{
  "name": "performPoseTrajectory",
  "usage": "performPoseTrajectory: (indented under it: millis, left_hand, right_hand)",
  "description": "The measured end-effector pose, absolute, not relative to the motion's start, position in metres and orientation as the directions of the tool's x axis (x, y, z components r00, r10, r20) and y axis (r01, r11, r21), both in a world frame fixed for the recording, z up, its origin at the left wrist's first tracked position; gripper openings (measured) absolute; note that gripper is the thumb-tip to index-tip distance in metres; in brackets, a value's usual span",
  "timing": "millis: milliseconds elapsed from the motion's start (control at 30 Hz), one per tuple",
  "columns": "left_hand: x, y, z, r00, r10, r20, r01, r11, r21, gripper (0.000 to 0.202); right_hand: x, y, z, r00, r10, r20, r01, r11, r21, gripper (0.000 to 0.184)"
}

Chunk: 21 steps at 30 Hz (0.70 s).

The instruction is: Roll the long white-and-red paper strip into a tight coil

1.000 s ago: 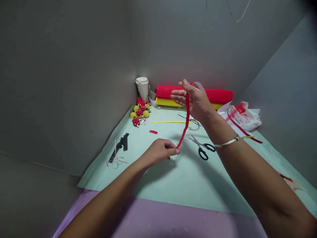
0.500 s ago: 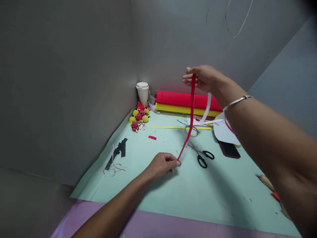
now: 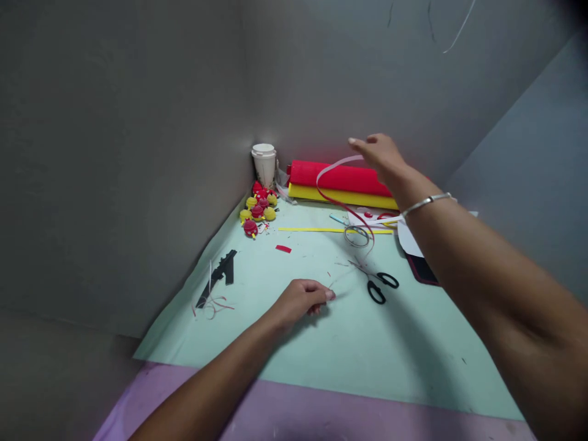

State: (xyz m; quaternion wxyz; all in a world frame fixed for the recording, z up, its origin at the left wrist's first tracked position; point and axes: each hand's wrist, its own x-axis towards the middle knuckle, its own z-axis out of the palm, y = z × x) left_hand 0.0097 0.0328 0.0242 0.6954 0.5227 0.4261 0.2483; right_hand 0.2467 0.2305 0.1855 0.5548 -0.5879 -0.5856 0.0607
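Note:
My left hand (image 3: 301, 300) rests low on the mint-green sheet (image 3: 367, 355), with thumb and fingers pinched on one end of a long red strip (image 3: 331, 199). From there the strip runs thin and slack to the right. It curls up in a loose loop in front of the red roll (image 3: 337, 176), its pale back showing at the top. My right hand (image 3: 381, 154) is raised above the rolls and holds the strip's upper end, its fingers pointing left. A silver bangle (image 3: 427, 201) sits on that wrist.
Black-handled scissors (image 3: 380, 285) lie right of my left hand, and a second pair (image 3: 356, 234) lies beyond. A yellow roll (image 3: 340, 199), a white cup (image 3: 263, 163) and red and yellow pom-poms (image 3: 258, 211) fill the corner. Yellow strip (image 3: 321, 230), red scrap (image 3: 283, 248), black pieces (image 3: 223, 272), dark phone (image 3: 420, 269).
The strip was stretched taut between my hands; now it hangs slack in a loop. My right hand has dropped slightly and moved right. My left hand has stayed put.

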Motion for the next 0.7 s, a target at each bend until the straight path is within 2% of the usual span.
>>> performPoseTrajectory:
  millis: [33,67,133,200,333,433,633,700]
  left_hand:
    - [0.009,0.032,0.025,0.520,0.778,-0.351,0.073,0.369,0.927,0.032]
    - [0.008,0.032,0.026,0.527,0.766,-0.368,0.046,0.406,0.913,0.032]
    - [0.007,0.031,0.025,0.548,0.740,-0.390,-0.007,0.470,0.883,0.032]
    - [0.006,0.030,0.023,0.568,0.719,-0.401,-0.056,0.520,0.852,0.031]
    - [0.007,0.029,0.016,0.577,0.697,-0.426,-0.142,0.599,0.788,0.029]
    - [0.008,0.029,0.014,0.578,0.703,-0.414,-0.205,0.617,0.760,0.024]
    - [0.008,0.030,0.010,0.582,0.681,-0.444,-0.279,0.680,0.678,0.014]
    - [0.006,0.031,0.011,0.592,0.678,-0.435,-0.287,0.682,0.673,0.013]
  right_hand:
    - [0.250,0.218,0.177,0.404,0.715,0.570,0.616,0.249,-0.748,0.030]
    - [0.251,0.201,0.168,0.447,0.669,0.594,0.608,0.260,-0.751,0.031]
    - [0.245,0.155,0.148,0.448,0.559,0.698,0.609,0.381,-0.696,0.028]
    - [0.230,0.101,0.122,0.408,0.544,0.733,0.633,0.411,-0.657,0.023]
    - [0.193,0.011,0.058,0.305,0.697,0.650,0.654,0.342,-0.674,0.012]
    - [0.178,-0.017,0.022,0.155,0.780,0.607,0.644,0.386,-0.661,0.012]
    - [0.173,-0.019,0.001,0.001,0.847,0.532,0.599,0.425,-0.678,0.021]
    - [0.176,-0.018,0.002,0.015,0.859,0.512,0.582,0.409,-0.703,0.019]
